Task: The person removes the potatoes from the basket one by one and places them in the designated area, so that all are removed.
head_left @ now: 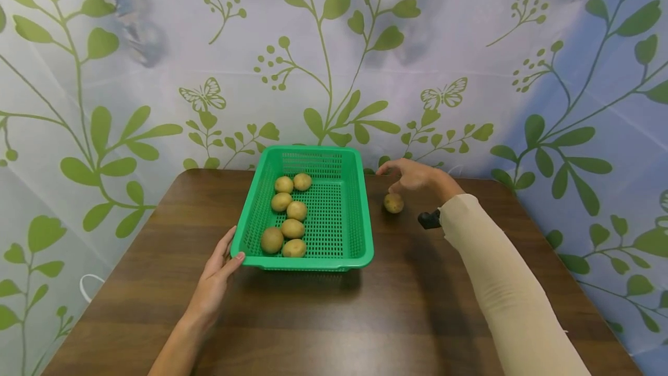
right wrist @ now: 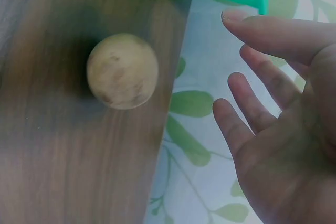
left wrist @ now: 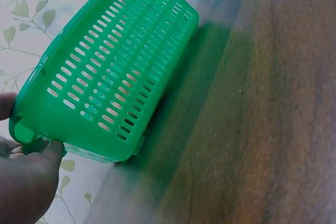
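Note:
A green plastic basket with slotted walls stands on the table, several potatoes lying in its left half. At the near left corner my left hand grips the rim; the left wrist view shows the thumb above the basket's edge and fingers beneath it. Right of the basket, one potato lies alone on the wood. Just above that potato is my right hand, its fingers spread and relaxed. In the right wrist view a gap shows between this hand and the potato.
The brown wooden table backs onto a pale curtain-like sheet with green leaf and butterfly prints. A black device sits at my right wrist, by the beige sleeve. A white loop shows past the table's left edge.

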Tool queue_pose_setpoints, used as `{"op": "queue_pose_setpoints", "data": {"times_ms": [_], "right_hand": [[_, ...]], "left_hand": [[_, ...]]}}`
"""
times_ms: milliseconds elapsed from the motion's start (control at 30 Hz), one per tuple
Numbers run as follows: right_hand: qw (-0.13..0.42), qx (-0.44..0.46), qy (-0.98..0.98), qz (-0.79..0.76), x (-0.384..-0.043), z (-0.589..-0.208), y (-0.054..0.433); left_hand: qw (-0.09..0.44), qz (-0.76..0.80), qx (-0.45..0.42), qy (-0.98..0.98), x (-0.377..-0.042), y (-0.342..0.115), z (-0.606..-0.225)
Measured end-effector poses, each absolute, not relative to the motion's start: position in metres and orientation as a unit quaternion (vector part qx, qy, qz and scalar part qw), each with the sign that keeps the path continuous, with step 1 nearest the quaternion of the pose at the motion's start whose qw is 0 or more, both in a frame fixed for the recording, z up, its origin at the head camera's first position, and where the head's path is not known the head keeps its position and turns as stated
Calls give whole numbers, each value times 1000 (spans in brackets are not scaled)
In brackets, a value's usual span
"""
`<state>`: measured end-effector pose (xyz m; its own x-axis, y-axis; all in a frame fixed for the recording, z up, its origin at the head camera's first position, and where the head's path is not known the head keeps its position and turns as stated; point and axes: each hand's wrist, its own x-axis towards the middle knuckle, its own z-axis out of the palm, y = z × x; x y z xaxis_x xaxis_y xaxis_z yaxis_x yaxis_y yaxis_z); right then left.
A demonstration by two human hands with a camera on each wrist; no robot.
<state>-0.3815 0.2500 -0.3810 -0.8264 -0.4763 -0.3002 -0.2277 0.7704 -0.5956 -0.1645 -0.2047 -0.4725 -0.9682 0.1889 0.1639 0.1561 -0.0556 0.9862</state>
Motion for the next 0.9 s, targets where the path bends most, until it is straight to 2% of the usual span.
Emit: {"op": "queue_pose_setpoints", "data": {"times_ms": [533, 700, 900], "right_hand": [[210, -223, 913, -267, -379, -357, 222], [235, -209, 903, -291, -377, -352, 210], [225, -266, 902, -256, -381, -343, 191]], "left_hand": [[3, 721, 142, 678, -166, -204, -474], [7, 717, 134, 684, -165, -204, -474], [3, 717, 135, 684, -165, -204, -475]]}}
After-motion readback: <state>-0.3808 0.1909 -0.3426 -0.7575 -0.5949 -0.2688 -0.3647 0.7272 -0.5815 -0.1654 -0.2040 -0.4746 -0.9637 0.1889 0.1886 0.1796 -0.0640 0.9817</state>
